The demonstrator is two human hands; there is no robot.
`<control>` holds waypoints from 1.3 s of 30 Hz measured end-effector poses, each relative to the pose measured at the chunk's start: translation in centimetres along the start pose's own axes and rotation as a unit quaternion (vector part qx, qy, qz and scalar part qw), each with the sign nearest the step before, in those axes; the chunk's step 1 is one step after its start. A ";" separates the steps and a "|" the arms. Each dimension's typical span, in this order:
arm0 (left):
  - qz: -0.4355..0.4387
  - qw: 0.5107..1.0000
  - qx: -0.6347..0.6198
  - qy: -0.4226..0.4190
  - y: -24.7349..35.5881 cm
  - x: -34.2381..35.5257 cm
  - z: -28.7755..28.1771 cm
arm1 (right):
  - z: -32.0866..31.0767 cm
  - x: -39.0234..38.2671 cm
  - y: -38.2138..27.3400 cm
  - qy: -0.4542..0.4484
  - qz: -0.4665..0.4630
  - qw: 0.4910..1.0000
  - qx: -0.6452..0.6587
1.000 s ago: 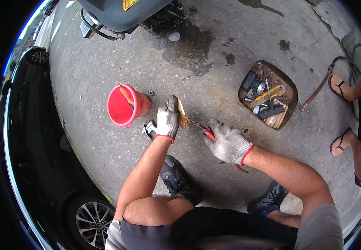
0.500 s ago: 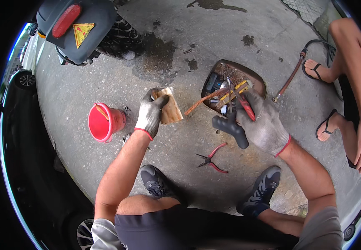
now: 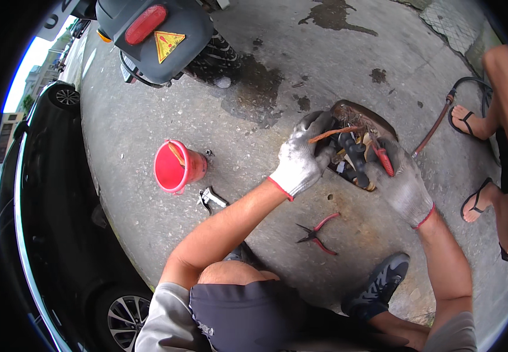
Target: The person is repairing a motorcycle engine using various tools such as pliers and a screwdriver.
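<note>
- Only the head view here, and both gloved hands are at the brown tool tray [image 3: 383,121], apart, one on either side!
- The right hand [image 3: 402,182] is closed around red-handled pliers [image 3: 385,159]; a rusty strip [image 3: 337,134] juts leftward from near their tips, above the tray, apparently nipped in them.
- Over to the left hand [image 3: 305,155]: fingers curled at the tray's near-left side, the strip's end crossing in front. Gripping anything? Can't tell from here.
- Step in hand, I'd say: handling that strip and sorting among the tools.
- The next move calls for a firm squeeze, with the strip kept clear of the black-handled tool [image 3: 355,154] below.
</note>
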State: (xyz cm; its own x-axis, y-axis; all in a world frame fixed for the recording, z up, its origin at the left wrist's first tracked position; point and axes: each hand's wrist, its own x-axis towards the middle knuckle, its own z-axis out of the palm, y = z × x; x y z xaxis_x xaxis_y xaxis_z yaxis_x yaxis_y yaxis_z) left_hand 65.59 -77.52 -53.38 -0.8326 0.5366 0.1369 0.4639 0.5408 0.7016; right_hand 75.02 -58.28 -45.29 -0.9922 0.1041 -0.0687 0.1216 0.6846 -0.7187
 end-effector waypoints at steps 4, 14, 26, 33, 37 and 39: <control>-0.013 0.993 -0.117 -0.027 -2.6 -2.4 -2.9 | 3.4 0.1 -2.1 -0.098 0.004 0.985 0.145; -0.159 0.920 -0.304 0.191 -7.9 1.8 -11.4 | 7.0 1.6 -5.2 -0.104 -0.061 0.985 0.121; -0.087 0.920 -0.337 0.179 -6.8 0.9 -12.6 | 7.7 3.3 -6.5 -0.127 -0.018 0.981 0.146; -0.305 0.872 -0.379 0.042 -8.4 -5.0 -11.0 | 9.1 4.4 -6.2 -0.141 0.006 0.968 0.208; -0.211 0.913 -0.339 0.083 -5.2 -8.0 -7.0 | 10.2 4.6 -5.7 -0.211 0.058 0.941 0.257; -0.193 0.937 -0.277 0.086 -4.1 -7.9 -6.9 | 11.1 4.5 -5.9 -0.233 0.084 0.918 0.310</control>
State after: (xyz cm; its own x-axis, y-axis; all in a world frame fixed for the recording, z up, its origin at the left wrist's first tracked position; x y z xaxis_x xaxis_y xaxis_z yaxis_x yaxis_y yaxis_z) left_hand 68.18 -88.48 -52.50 -0.9646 0.2323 -0.1249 -0.0706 0.2288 0.9709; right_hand 69.56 -69.88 -49.04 -0.8823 -0.2491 -0.3994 0.3784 0.1293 -0.9166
